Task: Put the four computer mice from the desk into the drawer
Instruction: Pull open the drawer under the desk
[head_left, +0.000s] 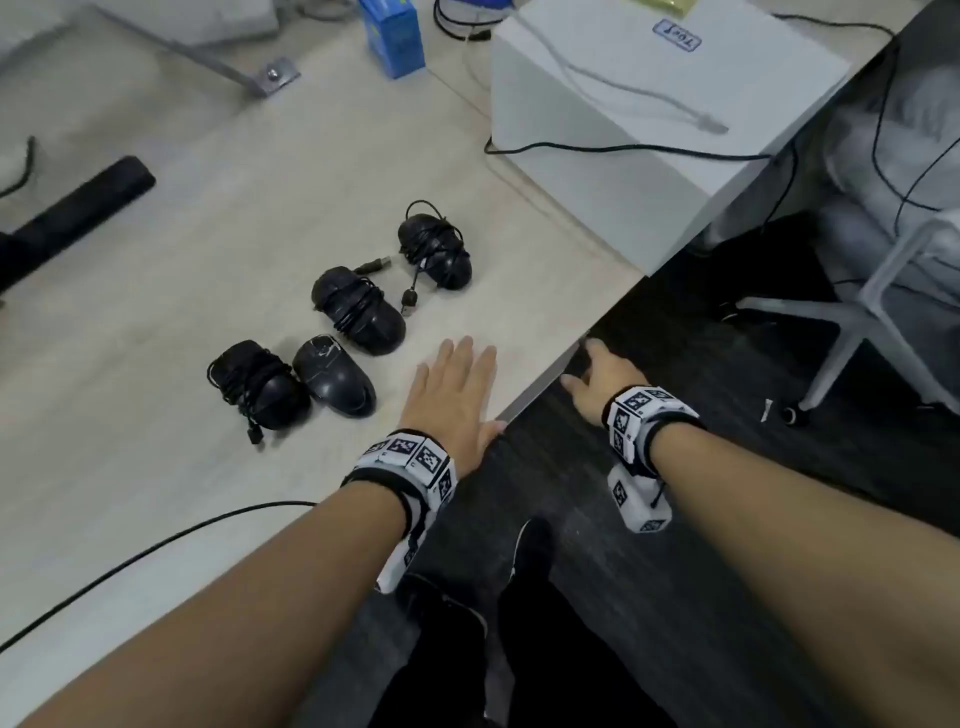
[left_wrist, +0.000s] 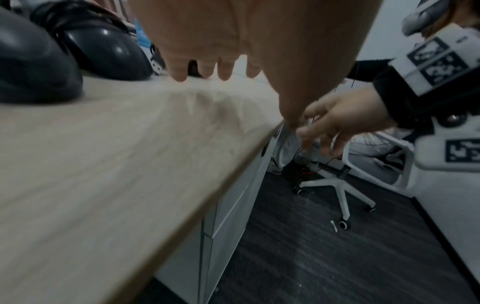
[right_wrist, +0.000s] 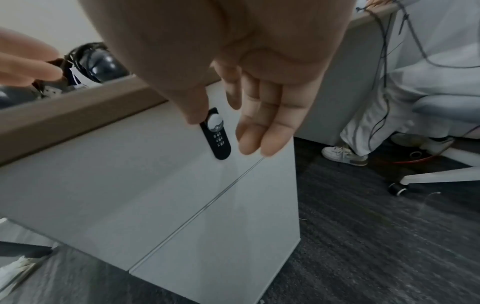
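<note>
Four black computer mice lie on the pale wooden desk (head_left: 156, 322), three of them wrapped in their cords: one at the back (head_left: 435, 252), one in the middle (head_left: 358, 312), and two side by side at the front (head_left: 335, 375) (head_left: 260, 384). My left hand (head_left: 457, 384) rests flat and empty on the desk just right of them, thumb at the edge. My right hand (head_left: 597, 374) is below the desk edge, holding nothing. Its straight fingers (right_wrist: 262, 123) hover in front of the white drawer front (right_wrist: 155, 185), next to a black combination lock (right_wrist: 218, 139). The drawer fronts look closed.
A white box (head_left: 649, 104) with cables over it stands at the back right of the desk, with a blue carton (head_left: 395, 36) behind it. A black bar (head_left: 78, 208) lies at the left and a black cable (head_left: 156, 545) near the front. A white office chair base (head_left: 857, 322) stands on the dark carpet.
</note>
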